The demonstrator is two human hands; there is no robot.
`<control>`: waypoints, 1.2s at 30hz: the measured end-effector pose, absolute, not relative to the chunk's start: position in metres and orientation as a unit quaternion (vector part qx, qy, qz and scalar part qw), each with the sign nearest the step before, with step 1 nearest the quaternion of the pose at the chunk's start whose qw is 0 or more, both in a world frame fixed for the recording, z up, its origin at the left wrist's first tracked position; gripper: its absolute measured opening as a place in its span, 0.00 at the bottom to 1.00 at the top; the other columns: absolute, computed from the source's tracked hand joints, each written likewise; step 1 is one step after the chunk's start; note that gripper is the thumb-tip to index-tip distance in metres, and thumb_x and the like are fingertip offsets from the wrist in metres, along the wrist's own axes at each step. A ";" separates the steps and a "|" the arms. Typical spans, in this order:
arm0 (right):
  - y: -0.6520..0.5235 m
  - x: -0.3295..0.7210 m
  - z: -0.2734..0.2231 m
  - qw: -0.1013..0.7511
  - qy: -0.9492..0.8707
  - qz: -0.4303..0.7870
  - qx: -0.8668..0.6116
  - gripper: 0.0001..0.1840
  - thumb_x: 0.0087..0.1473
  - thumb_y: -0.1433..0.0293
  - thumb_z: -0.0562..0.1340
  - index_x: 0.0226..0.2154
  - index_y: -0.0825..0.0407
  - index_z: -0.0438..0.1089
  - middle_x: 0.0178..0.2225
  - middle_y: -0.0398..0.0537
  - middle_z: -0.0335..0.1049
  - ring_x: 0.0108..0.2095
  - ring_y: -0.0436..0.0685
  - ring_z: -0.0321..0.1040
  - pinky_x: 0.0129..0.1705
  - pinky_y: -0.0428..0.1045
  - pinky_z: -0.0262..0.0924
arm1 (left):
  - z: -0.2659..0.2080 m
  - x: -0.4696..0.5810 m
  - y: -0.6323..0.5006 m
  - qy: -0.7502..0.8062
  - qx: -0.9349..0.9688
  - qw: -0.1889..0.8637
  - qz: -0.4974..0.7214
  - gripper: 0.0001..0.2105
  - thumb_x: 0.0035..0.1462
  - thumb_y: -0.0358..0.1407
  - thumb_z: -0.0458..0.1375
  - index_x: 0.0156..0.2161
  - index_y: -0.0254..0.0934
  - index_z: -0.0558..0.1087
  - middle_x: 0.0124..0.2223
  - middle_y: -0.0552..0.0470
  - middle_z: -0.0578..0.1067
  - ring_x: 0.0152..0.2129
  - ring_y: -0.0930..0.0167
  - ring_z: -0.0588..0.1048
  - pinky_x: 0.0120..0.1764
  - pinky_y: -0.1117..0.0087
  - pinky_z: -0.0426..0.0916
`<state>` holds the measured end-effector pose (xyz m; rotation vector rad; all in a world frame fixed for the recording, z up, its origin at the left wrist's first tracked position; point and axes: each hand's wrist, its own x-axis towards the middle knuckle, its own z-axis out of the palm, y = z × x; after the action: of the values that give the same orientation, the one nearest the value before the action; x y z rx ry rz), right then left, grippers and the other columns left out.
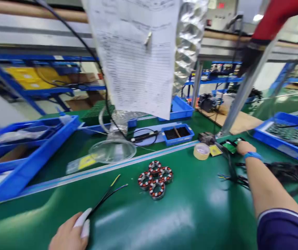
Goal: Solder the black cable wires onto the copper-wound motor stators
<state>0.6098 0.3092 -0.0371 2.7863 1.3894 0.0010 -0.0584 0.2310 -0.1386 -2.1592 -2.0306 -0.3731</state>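
Observation:
At the lower left, my left hand (70, 232), with white finger covers on thumb and finger, is closed on a black cable (102, 199) whose split wire ends point away from me. Stretched far to the right, my right hand (245, 148) wears a blue wristband (253, 155). Its fingers are curled beside small green circuit boards (229, 147); what they hold is hidden. Between my hands, several ring-shaped motor stators (157, 189) with copper windings sit clustered on the green bench mat (185, 203).
A tape roll (201, 151) stands near the right hand, with black cables (242, 180) below it. Blue bins (47, 147) line the left and a blue tray (286, 147) the right. A printed sheet (141, 59) hangs ahead, beside a foil duct (190, 41). A metal post (247, 86) rises at right.

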 end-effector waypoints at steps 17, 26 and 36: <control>0.221 0.306 -0.068 -0.192 0.862 0.027 0.467 0.20 0.52 0.70 0.55 0.49 0.50 0.61 0.51 0.52 0.62 0.51 0.57 0.59 0.52 0.53 0.57 | -0.139 -0.063 0.216 -0.643 -0.749 0.036 -0.157 0.18 0.59 0.33 0.43 0.53 0.31 0.62 0.48 0.42 0.68 0.45 0.62 0.65 0.45 0.61 0.62; 0.236 0.240 -0.090 -0.210 0.848 0.035 0.485 0.26 0.48 0.72 0.60 0.52 0.50 0.59 0.51 0.52 0.61 0.46 0.60 0.59 0.47 0.58 0.59 | -0.120 -0.061 0.186 -0.559 -0.813 -0.041 -0.157 0.14 0.59 0.35 0.46 0.47 0.36 0.68 0.36 0.47 0.70 0.34 0.66 0.68 0.39 0.64 0.64; 0.237 0.215 -0.097 -0.200 0.841 0.033 0.502 0.21 0.49 0.67 0.58 0.47 0.53 0.65 0.48 0.55 0.64 0.43 0.63 0.58 0.45 0.60 0.57 | -0.112 -0.059 0.116 -0.433 -0.866 -0.053 -0.243 0.12 0.58 0.31 0.49 0.44 0.40 0.70 0.40 0.47 0.71 0.38 0.67 0.66 0.41 0.63 0.62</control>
<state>0.2154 0.2372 -0.0968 1.8161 3.0425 0.1187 -0.0590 0.1163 -0.1120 -2.8168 -1.4094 -0.7909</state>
